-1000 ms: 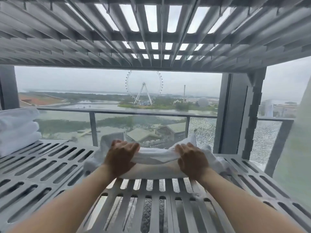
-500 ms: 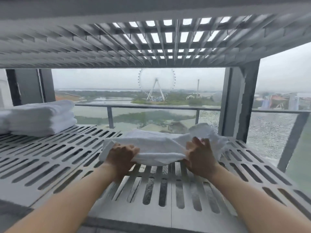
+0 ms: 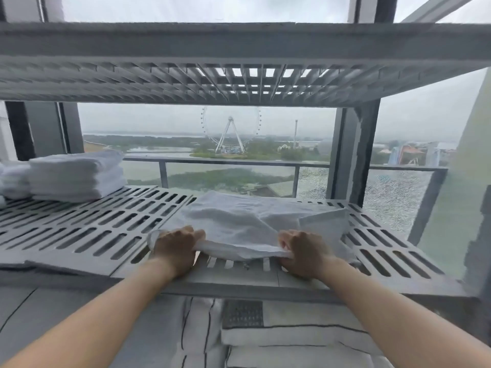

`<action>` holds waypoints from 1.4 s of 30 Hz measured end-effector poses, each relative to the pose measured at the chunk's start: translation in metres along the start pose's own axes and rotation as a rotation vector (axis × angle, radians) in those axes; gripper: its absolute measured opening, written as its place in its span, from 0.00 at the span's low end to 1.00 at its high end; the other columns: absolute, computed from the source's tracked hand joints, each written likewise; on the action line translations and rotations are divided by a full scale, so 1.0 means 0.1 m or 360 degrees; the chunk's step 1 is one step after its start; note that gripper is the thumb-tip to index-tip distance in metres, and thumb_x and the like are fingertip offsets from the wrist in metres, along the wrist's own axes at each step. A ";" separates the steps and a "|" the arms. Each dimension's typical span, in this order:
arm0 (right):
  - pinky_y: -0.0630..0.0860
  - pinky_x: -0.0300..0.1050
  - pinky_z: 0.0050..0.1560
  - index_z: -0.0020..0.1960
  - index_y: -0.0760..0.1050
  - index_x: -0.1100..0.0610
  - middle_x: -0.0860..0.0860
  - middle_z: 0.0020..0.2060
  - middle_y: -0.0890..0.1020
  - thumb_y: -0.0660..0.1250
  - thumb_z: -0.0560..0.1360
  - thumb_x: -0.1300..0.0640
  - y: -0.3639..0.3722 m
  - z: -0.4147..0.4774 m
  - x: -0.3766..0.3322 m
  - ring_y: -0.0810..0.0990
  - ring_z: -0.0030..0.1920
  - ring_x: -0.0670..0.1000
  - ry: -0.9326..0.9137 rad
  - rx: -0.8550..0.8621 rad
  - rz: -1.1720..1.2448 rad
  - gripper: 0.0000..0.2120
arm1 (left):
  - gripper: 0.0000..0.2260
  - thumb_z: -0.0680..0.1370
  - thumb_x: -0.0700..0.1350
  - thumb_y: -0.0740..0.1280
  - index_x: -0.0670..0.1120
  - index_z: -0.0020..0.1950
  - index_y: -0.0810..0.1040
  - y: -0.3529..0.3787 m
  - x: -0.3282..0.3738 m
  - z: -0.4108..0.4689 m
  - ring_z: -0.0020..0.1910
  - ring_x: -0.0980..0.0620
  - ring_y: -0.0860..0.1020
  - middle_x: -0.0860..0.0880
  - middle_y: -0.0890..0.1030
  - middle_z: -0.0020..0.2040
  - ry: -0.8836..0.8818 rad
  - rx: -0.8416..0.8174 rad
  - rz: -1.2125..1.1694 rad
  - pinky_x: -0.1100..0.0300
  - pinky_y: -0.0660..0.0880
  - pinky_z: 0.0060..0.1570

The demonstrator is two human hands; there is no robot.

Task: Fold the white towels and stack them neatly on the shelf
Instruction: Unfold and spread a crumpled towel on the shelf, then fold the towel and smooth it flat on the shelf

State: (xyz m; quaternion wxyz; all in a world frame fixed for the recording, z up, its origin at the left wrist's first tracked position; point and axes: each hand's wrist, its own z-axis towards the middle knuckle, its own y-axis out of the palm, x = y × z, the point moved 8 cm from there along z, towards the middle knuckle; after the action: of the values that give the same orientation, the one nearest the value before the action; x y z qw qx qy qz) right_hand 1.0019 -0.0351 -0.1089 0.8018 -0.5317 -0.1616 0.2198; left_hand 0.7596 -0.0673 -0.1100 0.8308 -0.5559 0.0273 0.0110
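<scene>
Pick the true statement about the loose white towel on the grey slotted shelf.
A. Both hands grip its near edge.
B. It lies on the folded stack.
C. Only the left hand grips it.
A: the left hand and the right hand each grip the near edge of the loose white towel, which lies on the grey slotted shelf, apart from the stack of folded white towels at the left.

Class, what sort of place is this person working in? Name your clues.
Probably a linen-storage spot high in a hotel or apartment block, beside a balcony. Clues: folded white towels stacked on a slotted grey shelf, a glass railing behind it, and a Ferris wheel in the landscape below.
</scene>
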 end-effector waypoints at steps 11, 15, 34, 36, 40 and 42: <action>0.71 0.48 0.56 0.61 0.72 0.54 0.52 0.60 0.75 0.56 0.77 0.45 -0.11 -0.15 -0.12 0.74 0.58 0.53 0.0085 -0.0059 0.0406 0.19 | 0.12 0.78 0.50 0.53 0.52 0.50 0.76 -0.04 0.48 -0.13 0.54 0.46 0.75 0.48 0.79 0.58 0.0067 -0.0223 -0.0451 0.49 0.67 0.58; 0.70 0.50 0.59 0.61 0.72 0.57 0.55 0.59 0.76 0.56 0.78 0.50 -0.19 0.05 0.01 0.74 0.58 0.54 0.0079 -0.0006 0.0391 0.16 | 0.13 0.80 0.53 0.50 0.53 0.42 0.69 0.01 0.72 0.05 0.53 0.45 0.74 0.45 0.78 0.57 0.0133 -0.0309 -0.0587 0.54 0.69 0.48; 0.51 0.41 0.70 0.72 0.62 0.49 0.49 0.74 0.60 0.54 0.79 0.53 0.82 1.39 1.30 0.58 0.73 0.51 0.0118 -0.0799 0.0304 0.21 | 0.45 0.63 0.80 0.47 0.62 0.74 0.38 1.03 1.03 1.42 0.75 0.43 0.43 0.46 0.40 0.77 -0.0270 -0.0629 -0.0340 0.28 0.40 0.64; 0.41 0.50 0.74 0.75 0.52 0.48 0.50 0.76 0.49 0.50 0.80 0.49 1.00 1.34 1.32 0.45 0.75 0.52 0.0147 -0.0973 0.0338 0.24 | 0.45 0.62 0.80 0.48 0.63 0.73 0.37 1.07 1.01 1.53 0.76 0.45 0.42 0.48 0.40 0.77 -0.0192 -0.0633 -0.0338 0.30 0.40 0.64; 0.42 0.55 0.74 0.76 0.48 0.52 0.54 0.76 0.46 0.48 0.80 0.47 1.01 1.25 1.30 0.43 0.75 0.56 0.0275 -0.1116 0.0259 0.26 | 0.42 0.64 0.78 0.48 0.66 0.71 0.35 1.07 1.00 1.72 0.76 0.49 0.44 0.51 0.40 0.77 0.0073 -0.0603 -0.0339 0.33 0.43 0.67; 0.47 0.54 0.73 0.75 0.51 0.59 0.58 0.75 0.50 0.44 0.80 0.48 0.93 1.20 1.23 0.49 0.75 0.58 0.0405 -0.1163 0.0191 0.26 | 0.39 0.67 0.76 0.49 0.66 0.70 0.33 1.00 1.04 1.81 0.76 0.50 0.47 0.52 0.42 0.77 0.0272 -0.0552 -0.0260 0.40 0.48 0.71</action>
State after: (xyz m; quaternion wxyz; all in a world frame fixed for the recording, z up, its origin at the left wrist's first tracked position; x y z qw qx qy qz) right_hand 1.0307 0.1547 -0.1456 0.5588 -0.8138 -0.0971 0.1266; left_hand 0.8646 0.1369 -0.1400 0.7154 -0.6898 0.0502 -0.0991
